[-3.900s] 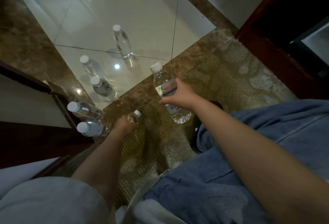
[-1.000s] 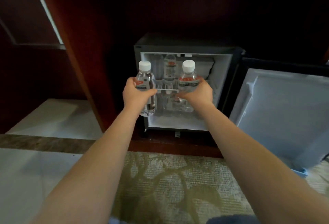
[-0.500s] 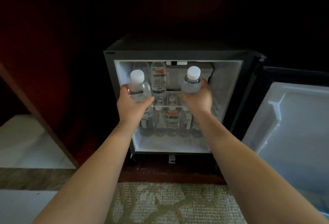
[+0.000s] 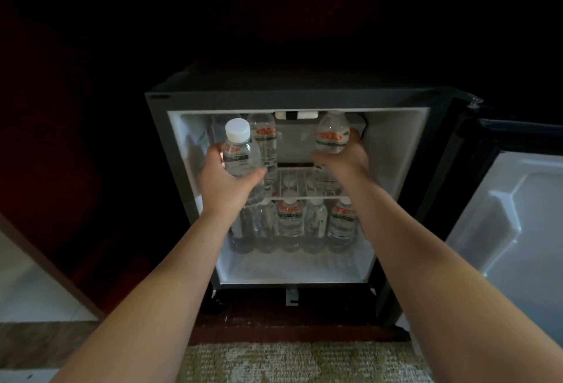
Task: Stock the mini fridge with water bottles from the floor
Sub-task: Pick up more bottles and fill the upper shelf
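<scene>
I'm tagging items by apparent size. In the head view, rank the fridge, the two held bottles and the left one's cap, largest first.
1. Fridge
2. Unsure: left bottle in the left hand and right bottle in the right hand; the left looks bigger but is nearer the camera.
3. White cap

Both arms stretch forward, left hand (image 4: 226,182) and right hand (image 4: 343,159) curled, gripping.

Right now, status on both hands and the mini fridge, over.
Left hand grips capped bottle at mini fridge opening. Right hand grips second bottle over wire shelf. Shelved bottle close behind the first.
</scene>
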Tool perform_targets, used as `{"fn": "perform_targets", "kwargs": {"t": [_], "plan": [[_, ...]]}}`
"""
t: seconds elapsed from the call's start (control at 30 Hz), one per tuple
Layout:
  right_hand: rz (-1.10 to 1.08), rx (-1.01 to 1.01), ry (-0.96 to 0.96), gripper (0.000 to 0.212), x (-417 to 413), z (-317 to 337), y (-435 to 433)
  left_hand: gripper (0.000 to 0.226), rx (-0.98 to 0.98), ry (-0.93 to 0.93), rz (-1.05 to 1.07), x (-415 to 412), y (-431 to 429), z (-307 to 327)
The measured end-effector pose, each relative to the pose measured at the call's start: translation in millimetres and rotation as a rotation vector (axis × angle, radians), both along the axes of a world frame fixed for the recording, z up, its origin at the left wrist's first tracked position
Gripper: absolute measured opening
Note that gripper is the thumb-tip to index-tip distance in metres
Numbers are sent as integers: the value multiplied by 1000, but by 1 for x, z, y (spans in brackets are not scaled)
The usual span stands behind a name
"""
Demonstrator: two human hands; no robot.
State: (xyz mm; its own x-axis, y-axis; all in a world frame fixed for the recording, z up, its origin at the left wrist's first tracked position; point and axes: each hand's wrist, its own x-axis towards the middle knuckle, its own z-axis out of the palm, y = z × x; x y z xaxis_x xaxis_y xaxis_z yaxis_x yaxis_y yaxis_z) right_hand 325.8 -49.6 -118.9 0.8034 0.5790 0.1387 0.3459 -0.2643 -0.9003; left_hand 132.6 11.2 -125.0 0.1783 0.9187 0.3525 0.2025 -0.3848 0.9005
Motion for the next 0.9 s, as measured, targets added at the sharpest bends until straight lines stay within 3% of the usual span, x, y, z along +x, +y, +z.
{"fn": "perform_targets", "kwargs": {"t": [0.67,0.9], "plan": [[117,-51,-39,86,17,-16,25,59,4,-7,-18,-2,11,-7],[197,43,70,86,12,-22,24,62,27,28,-11,-1,14,-9]]}}
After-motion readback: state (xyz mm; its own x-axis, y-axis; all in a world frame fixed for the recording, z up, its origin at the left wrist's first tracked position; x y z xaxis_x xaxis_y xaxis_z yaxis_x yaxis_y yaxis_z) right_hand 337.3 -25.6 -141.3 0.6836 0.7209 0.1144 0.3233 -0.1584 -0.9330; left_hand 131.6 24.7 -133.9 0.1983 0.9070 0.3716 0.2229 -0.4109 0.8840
